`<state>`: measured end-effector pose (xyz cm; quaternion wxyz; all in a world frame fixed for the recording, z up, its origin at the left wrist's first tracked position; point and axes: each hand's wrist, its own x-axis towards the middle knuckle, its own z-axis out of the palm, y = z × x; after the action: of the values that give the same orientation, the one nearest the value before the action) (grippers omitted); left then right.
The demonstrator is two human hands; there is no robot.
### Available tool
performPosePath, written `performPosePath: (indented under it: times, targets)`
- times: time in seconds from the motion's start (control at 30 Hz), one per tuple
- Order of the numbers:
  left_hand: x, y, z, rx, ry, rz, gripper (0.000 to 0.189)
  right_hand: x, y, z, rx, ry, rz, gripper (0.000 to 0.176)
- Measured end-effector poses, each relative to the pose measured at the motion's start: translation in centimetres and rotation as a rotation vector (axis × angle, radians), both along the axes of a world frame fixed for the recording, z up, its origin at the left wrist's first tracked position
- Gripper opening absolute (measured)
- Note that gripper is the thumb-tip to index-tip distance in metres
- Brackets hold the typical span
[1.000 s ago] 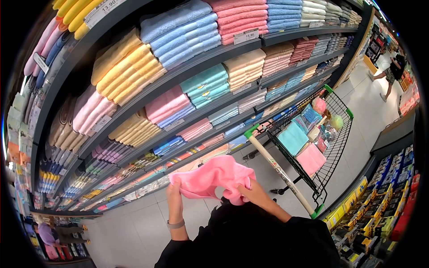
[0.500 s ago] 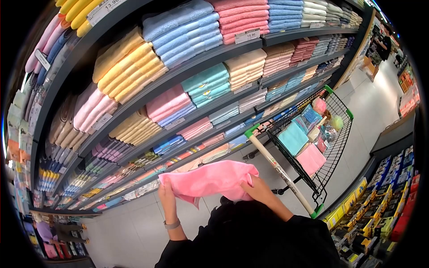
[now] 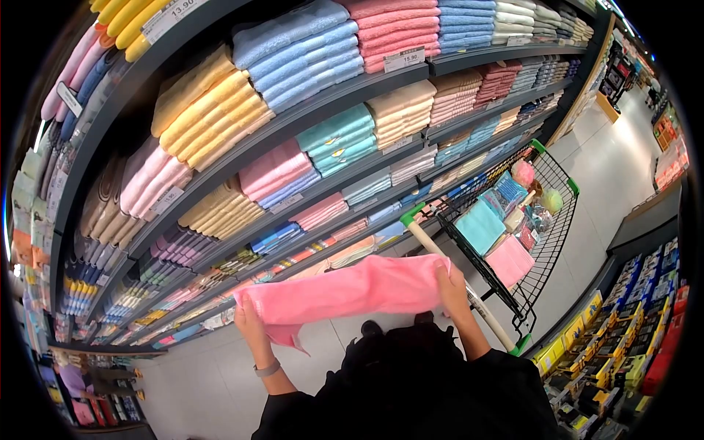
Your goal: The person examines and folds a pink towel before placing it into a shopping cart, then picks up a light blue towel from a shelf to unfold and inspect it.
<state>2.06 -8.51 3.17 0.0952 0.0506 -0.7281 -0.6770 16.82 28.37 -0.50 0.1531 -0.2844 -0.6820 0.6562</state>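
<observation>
A pink towel (image 3: 348, 290) is stretched lengthwise between my two hands, in front of my body. My left hand (image 3: 251, 326) grips its left end, where a corner hangs down below. At the opposite end, my right hand (image 3: 452, 290) has its fingers closed on the edge, close to the handle of the shopping cart (image 3: 469, 293). Folded towels lie in that cart, among them a turquoise one (image 3: 480, 227) and a pink one (image 3: 510, 262).
Long shelves (image 3: 315, 88) of folded towels curve across the left and top. A low display of packaged goods (image 3: 616, 330) stands at the right. Light floor tiles (image 3: 220, 381) run between. Another person (image 3: 88, 381) is at the far lower left.
My hands have moved apart, the right one outward to the right and the left one slightly left. The pink towel is now pulled out wider. A person in the far aisle has passed from view.
</observation>
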Motion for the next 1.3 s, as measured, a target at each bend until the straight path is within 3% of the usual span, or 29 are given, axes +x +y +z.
performPosePath:
  times: [0.13,0.33,0.53,0.67,0.87,0.9,1.3]
  targets:
    - [0.6,0.8,0.3,-0.073,-0.022,-0.022,0.030,-0.6,-0.3,-0.7,-0.027,0.169,-0.115,0.030]
    - [0.4,0.7,-0.3,-0.281,0.062,-0.038,0.030,-0.1,-0.4,0.2,0.000,0.070,-0.054,0.032]
    - [1.6,3.0,-2.0,-0.378,-0.075,-0.161,0.026,-0.2,-2.9,0.8,-0.158,0.032,0.097,0.032]
    - [3.6,8.7,-0.7,-0.344,0.021,-0.300,0.023,-0.7,-5.9,1.0,-0.295,0.011,0.211,0.031]
    - [6.3,14.3,0.3,-0.529,0.310,-0.411,0.015,-1.1,-9.2,2.1,-0.261,0.097,0.323,0.030]
    - [6.8,14.9,0.9,-0.534,0.263,-0.435,0.015,-1.1,-9.4,3.0,-0.337,0.083,0.325,0.027]
    - [8.0,15.8,1.1,-0.674,0.430,-0.508,0.026,-1.1,-9.4,0.9,-0.270,0.146,0.206,0.026]
